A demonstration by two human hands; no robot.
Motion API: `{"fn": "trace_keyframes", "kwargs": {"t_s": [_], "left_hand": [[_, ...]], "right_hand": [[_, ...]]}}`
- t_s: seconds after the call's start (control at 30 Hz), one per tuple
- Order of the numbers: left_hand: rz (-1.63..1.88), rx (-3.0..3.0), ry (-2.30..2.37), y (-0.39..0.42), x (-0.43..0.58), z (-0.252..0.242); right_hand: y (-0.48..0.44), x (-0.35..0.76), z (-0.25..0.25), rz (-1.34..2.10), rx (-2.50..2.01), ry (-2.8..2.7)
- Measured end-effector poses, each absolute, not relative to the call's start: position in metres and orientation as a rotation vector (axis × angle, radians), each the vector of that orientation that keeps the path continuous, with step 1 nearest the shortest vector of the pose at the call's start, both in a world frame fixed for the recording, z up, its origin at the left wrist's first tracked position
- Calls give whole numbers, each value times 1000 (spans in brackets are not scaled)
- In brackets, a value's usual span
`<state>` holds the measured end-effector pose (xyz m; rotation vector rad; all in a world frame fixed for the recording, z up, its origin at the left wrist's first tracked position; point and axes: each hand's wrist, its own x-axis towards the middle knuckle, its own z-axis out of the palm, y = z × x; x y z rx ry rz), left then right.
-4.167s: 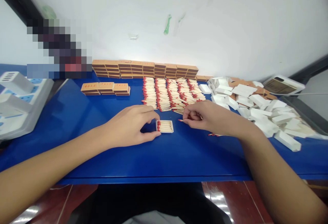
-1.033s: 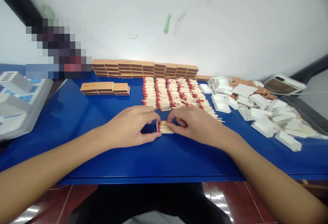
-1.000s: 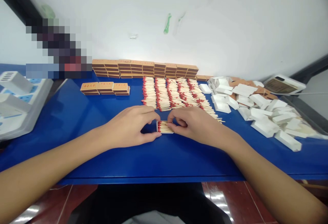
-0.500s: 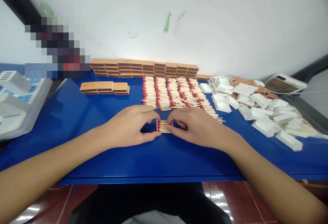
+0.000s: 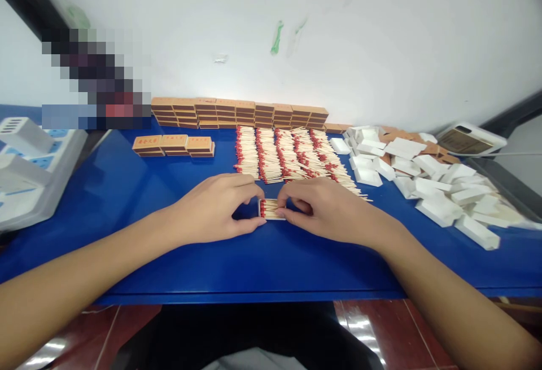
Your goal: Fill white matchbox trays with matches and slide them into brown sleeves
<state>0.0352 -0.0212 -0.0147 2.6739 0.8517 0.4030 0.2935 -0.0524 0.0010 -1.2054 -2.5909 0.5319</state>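
Observation:
A small white matchbox tray (image 5: 275, 219) lies on the blue table in front of me, holding red-headed matches (image 5: 269, 208) with their heads to the left. Thumb and index finger of my left hand (image 5: 220, 206) grip the tray's left end, one on each long side. My right hand (image 5: 330, 212) is closed over the right end, its thumb and bent fingers pinching at the sticks in the tray. The fingers hide that end. Just beyond my hands, loose matches (image 5: 282, 155) lie in several rough columns.
Filled-looking matchboxes (image 5: 237, 110) are stacked in a row along the wall. A shorter row of matchboxes (image 5: 173, 145) stands at the left. White empty trays (image 5: 440, 189) lie heaped at the right, near a white device (image 5: 472, 138). A power strip (image 5: 46, 172) sits far left.
My right fingertips have shifted very slightly to the right over the matches. My left hand and the tray look unmoved.

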Motion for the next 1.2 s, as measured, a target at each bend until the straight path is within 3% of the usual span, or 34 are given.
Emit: {"fn": "trace_keyframes", "kwargs": {"t_s": [0.83, 1.07, 1.2], "left_hand": [[348, 2704, 859, -18, 34, -16], [495, 2666, 848, -16, 32, -18], [448, 2653, 873, -14, 32, -19]], "right_hand": [[-47, 294, -4, 431, -1215, -2493], [-30, 369, 32, -29, -1628, -1800], [-3, 401, 39, -35, -1871, -1693]]}}
